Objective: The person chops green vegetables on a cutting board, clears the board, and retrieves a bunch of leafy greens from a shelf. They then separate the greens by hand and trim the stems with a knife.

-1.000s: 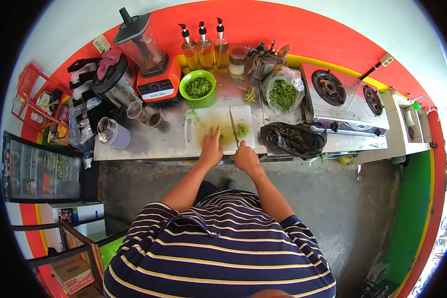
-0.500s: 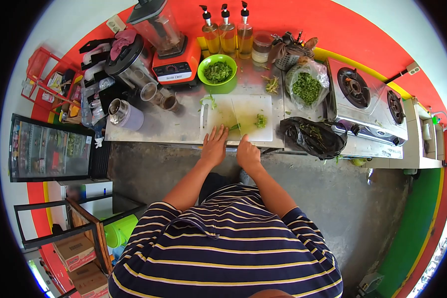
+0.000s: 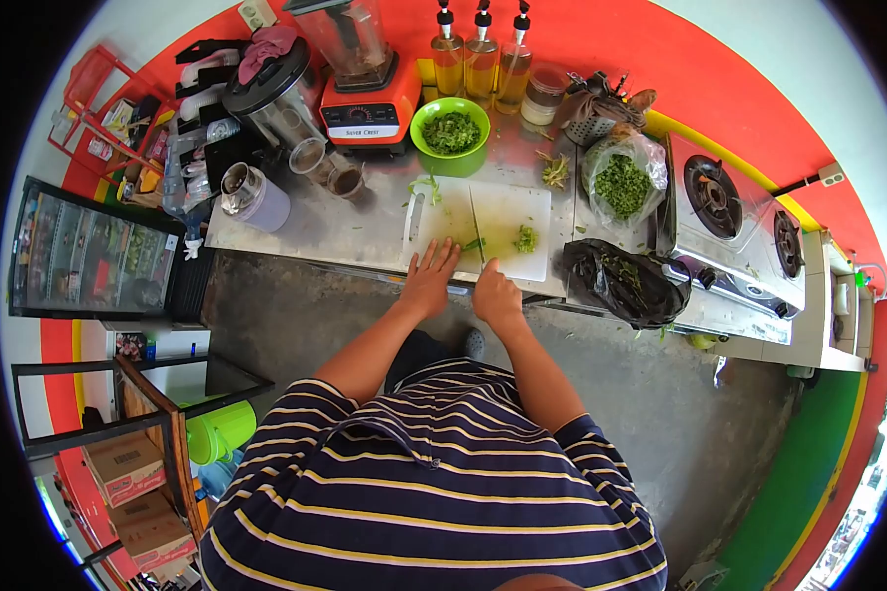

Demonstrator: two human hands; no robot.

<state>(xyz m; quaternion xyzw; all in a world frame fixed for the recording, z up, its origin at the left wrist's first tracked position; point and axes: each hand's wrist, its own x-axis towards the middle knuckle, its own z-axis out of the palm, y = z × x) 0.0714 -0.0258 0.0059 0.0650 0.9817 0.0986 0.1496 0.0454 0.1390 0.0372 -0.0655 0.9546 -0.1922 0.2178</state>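
My right hand (image 3: 497, 295) is closed around the handle of a knife (image 3: 478, 225), whose blade points away from me over a white cutting board (image 3: 515, 202). Flat with its fingers spread, my left hand (image 3: 432, 278) rests at the board's near edge, left of the blade. A small piece of green leaf or stalk (image 3: 475, 243) lies between its fingertips and the knife. To the right of the blade sits a little heap of chopped greens (image 3: 525, 238). More loose green sprigs (image 3: 427, 187) lie by the board's far left corner.
Behind the board stands a green bowl (image 3: 450, 163) of chopped leaves. A clear bag of greens (image 3: 623, 187) and a black plastic bag (image 3: 626, 284) are to the right, before a gas stove (image 3: 739, 227). A red blender (image 3: 370, 113) and oil bottles (image 3: 480, 69) line the back.
The whole view has shifted and turned slightly. The knife has tilted a little, its tip now further right relative to the board. Both hands stay in nearly the same places.
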